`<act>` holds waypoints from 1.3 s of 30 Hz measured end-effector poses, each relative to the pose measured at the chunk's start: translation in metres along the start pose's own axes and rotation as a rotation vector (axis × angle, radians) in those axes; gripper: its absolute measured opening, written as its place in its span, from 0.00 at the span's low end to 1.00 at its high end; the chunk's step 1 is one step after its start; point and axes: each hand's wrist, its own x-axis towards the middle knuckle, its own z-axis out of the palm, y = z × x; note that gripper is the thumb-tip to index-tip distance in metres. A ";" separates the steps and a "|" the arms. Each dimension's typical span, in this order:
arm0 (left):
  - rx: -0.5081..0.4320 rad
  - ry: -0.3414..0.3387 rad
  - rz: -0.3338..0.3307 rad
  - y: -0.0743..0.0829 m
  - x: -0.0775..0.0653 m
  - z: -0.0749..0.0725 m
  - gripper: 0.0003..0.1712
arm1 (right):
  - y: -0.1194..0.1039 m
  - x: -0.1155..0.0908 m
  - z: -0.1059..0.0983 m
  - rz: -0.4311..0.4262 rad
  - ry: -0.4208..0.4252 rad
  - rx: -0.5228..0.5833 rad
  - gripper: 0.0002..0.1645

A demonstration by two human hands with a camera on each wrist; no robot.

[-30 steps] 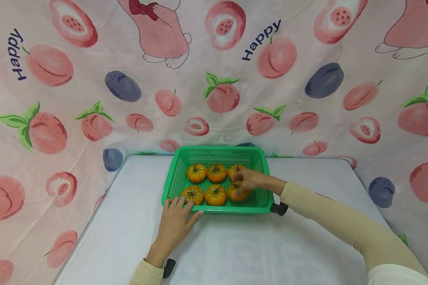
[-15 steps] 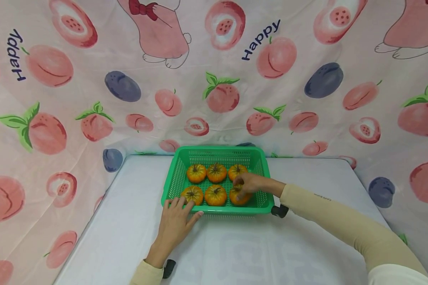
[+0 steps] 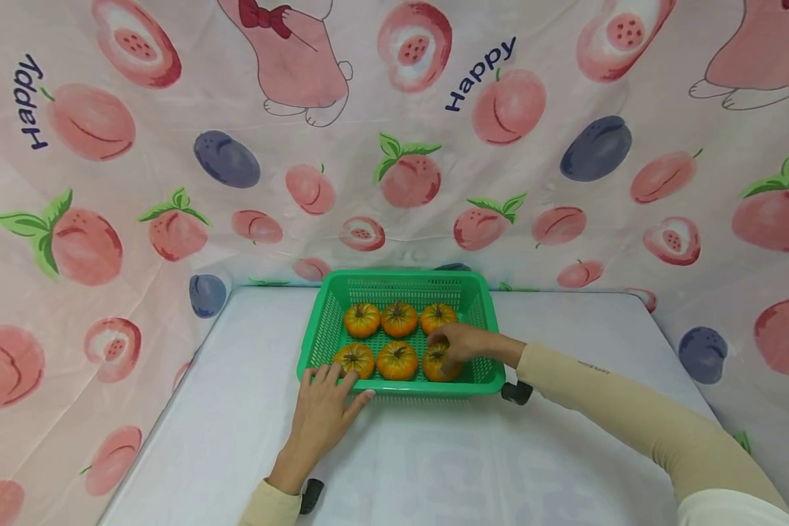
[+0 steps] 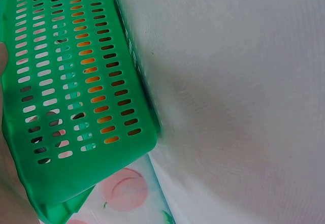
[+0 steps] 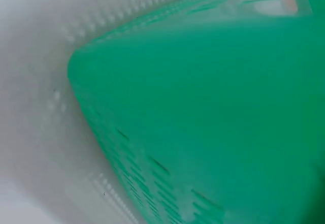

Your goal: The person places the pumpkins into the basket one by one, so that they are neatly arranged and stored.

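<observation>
In the head view, a green plastic basket (image 3: 408, 388) holds several small orange pumpkins in two rows. My right hand (image 3: 467, 344) reaches over the basket's right side, its fingers and thumb around the front-right pumpkin (image 3: 437, 363), covering part of it. Behind that hand sits the back-right pumpkin (image 3: 438, 315). My left hand (image 3: 322, 409) rests on the front rim near the left corner, fingertips over the edge beside the front-left pumpkin (image 3: 356, 358). The left wrist view shows the basket's slotted wall (image 4: 117, 56) close up; in the right wrist view, its green corner (image 5: 193, 82) fills most of the frame.
The basket stands toward the back of a white-covered table (image 3: 473, 460). A fruit-printed cloth (image 3: 342, 146) hangs behind and along both sides. More pumpkins, including the front-middle one (image 3: 397, 361) and back-middle one (image 3: 399, 319), sit close beside the right hand.
The front-right pumpkin has shifted slightly toward the front and right with my right hand, away from the back-right pumpkin. My left hand has stayed on the rim.
</observation>
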 end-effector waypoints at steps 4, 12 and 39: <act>0.002 0.002 0.003 0.000 0.000 0.000 0.19 | 0.000 0.000 0.000 -0.017 0.001 0.011 0.39; 0.006 -0.001 0.002 0.000 0.000 -0.001 0.20 | -0.002 -0.005 -0.005 -0.049 0.021 0.089 0.39; 0.006 0.013 0.008 -0.001 0.000 0.001 0.22 | -0.002 -0.047 -0.026 -0.112 0.183 0.201 0.33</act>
